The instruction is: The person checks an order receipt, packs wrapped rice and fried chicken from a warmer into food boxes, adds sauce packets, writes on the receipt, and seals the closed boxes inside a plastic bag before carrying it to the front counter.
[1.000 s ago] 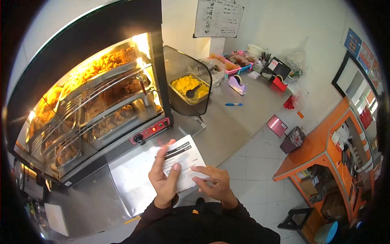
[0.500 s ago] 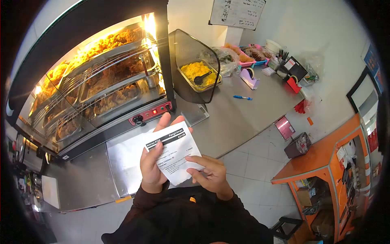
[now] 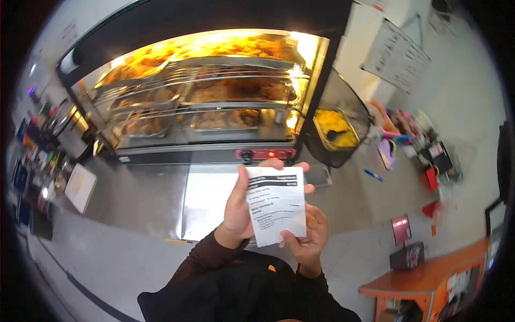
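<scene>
A white printed order receipt [image 3: 276, 206] with dark header bands is held up in front of my chest. My left hand [image 3: 238, 209] grips it from the left, its fingers behind the paper and showing past the top and right edges. At the lower right corner, my right hand [image 3: 311, 239] pinches the paper with its thumb in front. Beyond the receipt stands a lit glass warmer cabinet [image 3: 204, 151] with trays of fried chicken [image 3: 241, 92] on its racks.
Right of the cabinet sits a tray of yellow food [image 3: 333, 126] with a black scoop, behind a tinted cover [image 3: 358, 102]. A blue pen [image 3: 373, 175] and a purple tape dispenser [image 3: 387, 154] lie on the metal counter [image 3: 134, 198]. An orange desk [image 3: 429, 273] stands lower right.
My view has swung left, so the cabinet sits more central. The receipt is now more upright, and my left thumb has moved from its face to its left edge.
</scene>
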Demonstrator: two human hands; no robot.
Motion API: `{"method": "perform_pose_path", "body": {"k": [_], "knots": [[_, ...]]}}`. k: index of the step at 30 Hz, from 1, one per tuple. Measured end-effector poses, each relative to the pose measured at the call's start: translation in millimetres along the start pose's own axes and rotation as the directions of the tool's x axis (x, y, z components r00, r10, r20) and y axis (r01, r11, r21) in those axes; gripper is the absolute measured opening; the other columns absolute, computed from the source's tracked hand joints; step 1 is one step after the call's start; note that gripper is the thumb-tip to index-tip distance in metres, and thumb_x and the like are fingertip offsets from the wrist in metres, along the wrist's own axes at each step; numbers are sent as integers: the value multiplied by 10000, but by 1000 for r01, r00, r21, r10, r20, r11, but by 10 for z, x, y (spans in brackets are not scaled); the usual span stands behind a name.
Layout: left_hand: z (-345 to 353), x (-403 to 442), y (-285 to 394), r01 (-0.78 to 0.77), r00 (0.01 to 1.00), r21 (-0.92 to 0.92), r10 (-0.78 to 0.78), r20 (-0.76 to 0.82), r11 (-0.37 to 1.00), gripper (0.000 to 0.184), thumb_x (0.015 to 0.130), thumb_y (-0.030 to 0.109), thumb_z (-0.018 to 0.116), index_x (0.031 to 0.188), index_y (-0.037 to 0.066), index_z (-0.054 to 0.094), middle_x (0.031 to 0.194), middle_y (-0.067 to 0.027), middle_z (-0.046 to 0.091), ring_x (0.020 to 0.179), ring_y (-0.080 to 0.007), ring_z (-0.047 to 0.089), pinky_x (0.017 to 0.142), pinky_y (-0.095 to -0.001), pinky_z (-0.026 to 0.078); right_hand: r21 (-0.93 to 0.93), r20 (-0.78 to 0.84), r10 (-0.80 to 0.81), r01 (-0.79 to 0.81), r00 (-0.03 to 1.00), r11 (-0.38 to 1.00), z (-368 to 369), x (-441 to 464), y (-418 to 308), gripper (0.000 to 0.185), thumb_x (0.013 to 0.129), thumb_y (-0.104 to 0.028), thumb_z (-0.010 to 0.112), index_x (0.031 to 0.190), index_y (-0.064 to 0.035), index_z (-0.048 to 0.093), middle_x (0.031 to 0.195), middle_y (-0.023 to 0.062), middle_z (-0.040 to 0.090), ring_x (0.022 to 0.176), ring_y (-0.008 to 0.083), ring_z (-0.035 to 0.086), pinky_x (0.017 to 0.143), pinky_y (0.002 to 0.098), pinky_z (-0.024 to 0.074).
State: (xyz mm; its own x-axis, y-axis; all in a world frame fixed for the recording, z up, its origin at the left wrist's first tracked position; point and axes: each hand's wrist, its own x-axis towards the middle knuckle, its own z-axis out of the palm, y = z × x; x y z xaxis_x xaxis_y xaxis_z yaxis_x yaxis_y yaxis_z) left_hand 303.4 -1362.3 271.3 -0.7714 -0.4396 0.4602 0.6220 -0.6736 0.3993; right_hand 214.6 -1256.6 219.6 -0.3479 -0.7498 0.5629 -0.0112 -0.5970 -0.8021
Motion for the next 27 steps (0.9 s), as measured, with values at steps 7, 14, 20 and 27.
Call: {"method": "perform_pose_path", "body": {"k": [7,14,20,27], "knots": [[-67,-220,511,-109,993,17,110,-52,994,636,793,624,234,1159,125,380,1280,-234,273,1094,-402,403,831,-523,403,26,56,32,-34,998,999,467,170,245,639,670,116,579,1200,-9,245,1026,209,504,761,200,587,478,221,511],[-139,-354,932,-201,978,83,204,-37,976,511,851,499,263,1164,103,342,1278,-228,281,1108,-364,404,868,-465,398,65,162,68,-80,984,995,841,327,414,589,698,93,575,1198,0,279,1037,196,505,772,189,583,528,230,505],[-245,-443,1063,-253,946,85,265,-187,964,397,813,322,433,1126,88,359,1216,-278,327,1003,-385,482,792,-466,453,43,213,88,-99,973,994,1003,423,478,540,743,12,594,1217,22,335,1030,149,531,716,116,577,546,206,474],[-323,-372,1046,-190,962,28,192,-194,981,368,758,242,474,1073,89,360,1201,-280,340,973,-389,501,743,-480,478,-5,160,85,-85,983,996,1012,410,443,552,715,107,570,1204,28,325,1097,139,481,866,156,554,542,209,497]]}}
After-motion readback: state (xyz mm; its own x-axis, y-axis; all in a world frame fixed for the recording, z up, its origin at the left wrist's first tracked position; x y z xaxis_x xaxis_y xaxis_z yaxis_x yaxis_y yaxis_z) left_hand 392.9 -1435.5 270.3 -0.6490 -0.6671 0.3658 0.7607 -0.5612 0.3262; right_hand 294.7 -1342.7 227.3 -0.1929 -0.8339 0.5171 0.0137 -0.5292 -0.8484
